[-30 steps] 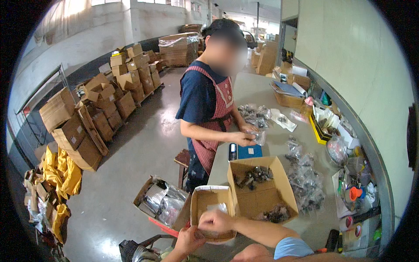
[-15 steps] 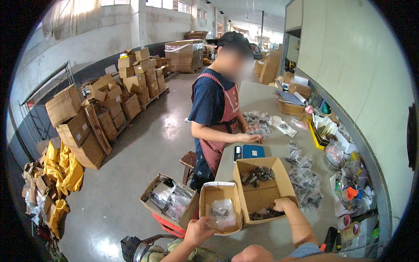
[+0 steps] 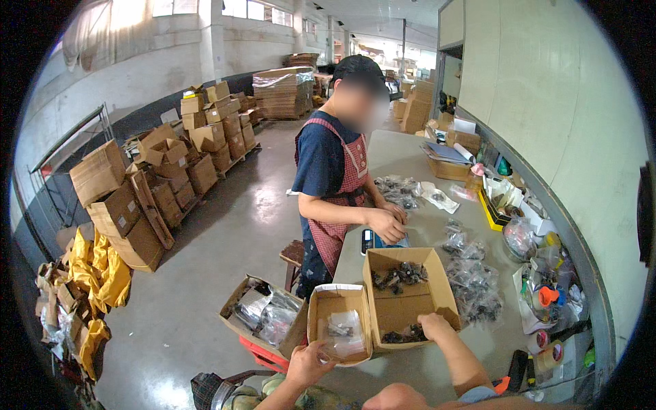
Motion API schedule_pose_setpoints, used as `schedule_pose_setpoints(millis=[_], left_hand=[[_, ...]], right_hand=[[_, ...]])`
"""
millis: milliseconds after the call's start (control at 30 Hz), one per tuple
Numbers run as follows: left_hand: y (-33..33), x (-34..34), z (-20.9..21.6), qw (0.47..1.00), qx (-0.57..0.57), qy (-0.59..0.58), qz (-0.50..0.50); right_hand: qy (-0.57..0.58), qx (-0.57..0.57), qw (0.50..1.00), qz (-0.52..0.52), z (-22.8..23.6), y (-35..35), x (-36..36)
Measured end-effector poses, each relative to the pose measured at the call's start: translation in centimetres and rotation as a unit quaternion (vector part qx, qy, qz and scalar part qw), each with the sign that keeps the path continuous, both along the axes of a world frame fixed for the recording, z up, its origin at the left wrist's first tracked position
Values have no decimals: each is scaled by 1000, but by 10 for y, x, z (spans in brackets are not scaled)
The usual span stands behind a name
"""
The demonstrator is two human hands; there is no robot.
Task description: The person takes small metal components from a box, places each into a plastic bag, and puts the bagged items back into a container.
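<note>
My left hand (image 3: 307, 365) is at the near left corner of a small open cardboard box (image 3: 316, 318). Its fingers are pinched together, and whatever is between them is too small to make out. Inside that box lie clear plastic bags (image 3: 346, 333), one with small dark pieces in it. My right hand (image 3: 435, 326) reaches into a larger cardboard box (image 3: 403, 316), its fingers curled down at a pile of small black parts (image 3: 404, 335) in the near end. Another heap of black parts (image 3: 400, 276) lies in the far end. The fingertips are partly hidden there.
A co-worker in a checked apron (image 3: 335, 239) stands across the table, hands over a blue scale (image 3: 403, 242). Filled clear bags (image 3: 476, 290) are heaped right of the large box. Left stands a carton of bags (image 3: 263, 314) on a red support (image 3: 263, 355). Tape rolls (image 3: 549, 356) lie at right.
The co-worker's hands have come from the bagged parts to the scale. My right hand has shifted slightly left over the black parts. My left hand stays at the small box's corner.
</note>
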State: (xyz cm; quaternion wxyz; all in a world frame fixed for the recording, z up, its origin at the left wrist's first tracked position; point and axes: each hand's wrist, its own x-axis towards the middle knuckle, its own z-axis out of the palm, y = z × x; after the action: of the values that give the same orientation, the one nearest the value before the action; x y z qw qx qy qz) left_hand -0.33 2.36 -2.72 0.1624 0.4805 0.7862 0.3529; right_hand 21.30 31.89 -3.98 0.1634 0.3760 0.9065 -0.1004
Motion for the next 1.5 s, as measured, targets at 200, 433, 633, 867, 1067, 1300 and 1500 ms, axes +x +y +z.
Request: schedule_pose_setpoints(millis=[200, 433, 633, 867, 1067, 1300, 1500], left_hand=[[4, 0, -8, 1000, 11, -8, -8], [7, -2, -7, 1000, 1, 5, -16], [11, -7, -10, 1000, -5, -17, -12], [8, -5, -7, 994, 54, -97, -6], [10, -2, -2, 942, 18, -328, -62], [5, 5, -1, 777, 60, -616, -115], [2, 10, 12, 772, 98, -621, -92]], right_hand=[[259, 96, 958, -74, 0, 27, 15], [289, -7, 954, -78, 2, 80, -51], [37, -9, 986, -160, -28, 88, -126], [15, -28, 994, -107, 14, 60, -125], [371, -244, 891, 97, 74, -21, -101], [303, -384, 818, 302, 94, -132, -112], [342, -304, 823, 336, 83, -137, -110]])
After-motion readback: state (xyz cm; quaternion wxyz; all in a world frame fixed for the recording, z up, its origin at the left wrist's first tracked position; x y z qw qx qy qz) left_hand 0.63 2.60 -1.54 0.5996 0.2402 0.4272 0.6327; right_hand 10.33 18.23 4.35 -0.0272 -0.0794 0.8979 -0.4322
